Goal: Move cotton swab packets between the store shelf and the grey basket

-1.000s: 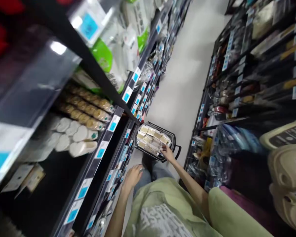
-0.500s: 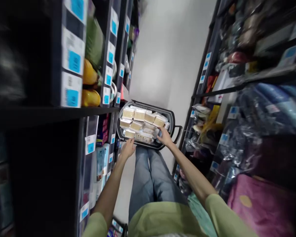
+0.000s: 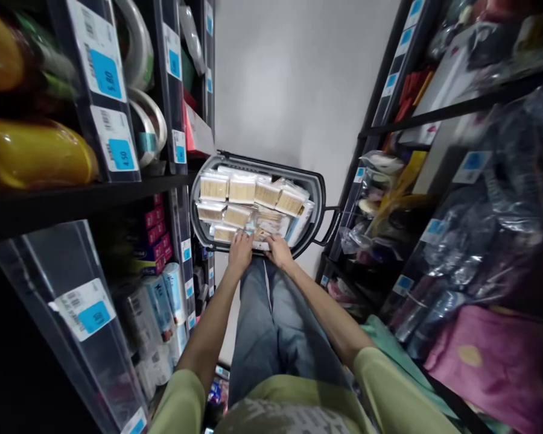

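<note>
A black shopping basket (image 3: 317,182) stands on the aisle floor in front of my knees. It is full of clear packs of cotton swabs (image 3: 242,190). Both my hands reach into its near edge. My left hand (image 3: 240,251) has its fingers curled over a pack at the near left. My right hand (image 3: 279,250) lies beside it with fingers bent onto packs at the near middle. What each hand grips is partly hidden by the fingers.
Black shelves line both sides of the narrow aisle. On the left are yellow items (image 3: 36,154), blue price tags (image 3: 120,154) and rolled goods (image 3: 163,301). On the right are bagged goods (image 3: 479,241) and a pink item (image 3: 493,367). The grey floor (image 3: 289,78) runs ahead.
My view has swung down towards the basket. My left hand came from my knee into the basket, and my right hand slid left to meet it at the near edge.
</note>
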Motion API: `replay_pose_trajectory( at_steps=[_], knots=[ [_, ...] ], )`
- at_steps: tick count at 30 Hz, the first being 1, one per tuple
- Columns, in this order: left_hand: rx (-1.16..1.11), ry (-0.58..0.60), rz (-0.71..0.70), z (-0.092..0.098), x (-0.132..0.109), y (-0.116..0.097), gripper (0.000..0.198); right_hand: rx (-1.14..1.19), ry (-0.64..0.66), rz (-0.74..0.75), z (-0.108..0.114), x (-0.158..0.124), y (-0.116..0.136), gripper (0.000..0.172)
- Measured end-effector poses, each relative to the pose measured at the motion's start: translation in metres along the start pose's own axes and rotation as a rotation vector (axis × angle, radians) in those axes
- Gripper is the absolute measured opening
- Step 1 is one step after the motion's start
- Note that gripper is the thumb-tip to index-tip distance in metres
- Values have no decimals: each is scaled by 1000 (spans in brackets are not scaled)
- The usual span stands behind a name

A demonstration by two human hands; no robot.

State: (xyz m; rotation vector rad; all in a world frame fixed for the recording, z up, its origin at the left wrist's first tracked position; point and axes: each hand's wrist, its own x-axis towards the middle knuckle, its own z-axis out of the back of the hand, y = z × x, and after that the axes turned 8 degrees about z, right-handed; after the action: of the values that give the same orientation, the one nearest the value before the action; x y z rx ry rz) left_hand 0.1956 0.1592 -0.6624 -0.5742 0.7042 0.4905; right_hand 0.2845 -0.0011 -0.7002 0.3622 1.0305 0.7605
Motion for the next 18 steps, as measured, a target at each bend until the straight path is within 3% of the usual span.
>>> replay_pose_trajectory(
  at_steps=[3,8,13,18],
  knots=[
    [106,16,-11,8,-4,0,32,78,-18,-15,-6,-4,-7,32],
    [88,27,45,5,-9,11,36,202,-43,-16,-16,-5,-18,42],
    [-155,26,117,-10,-9,35,49,306,-84,6,-24,-2,-23,51],
    [-379,-42,94,-19,-6,48,41,398,-152,-21,-26,0,-20,35]
  ],
)
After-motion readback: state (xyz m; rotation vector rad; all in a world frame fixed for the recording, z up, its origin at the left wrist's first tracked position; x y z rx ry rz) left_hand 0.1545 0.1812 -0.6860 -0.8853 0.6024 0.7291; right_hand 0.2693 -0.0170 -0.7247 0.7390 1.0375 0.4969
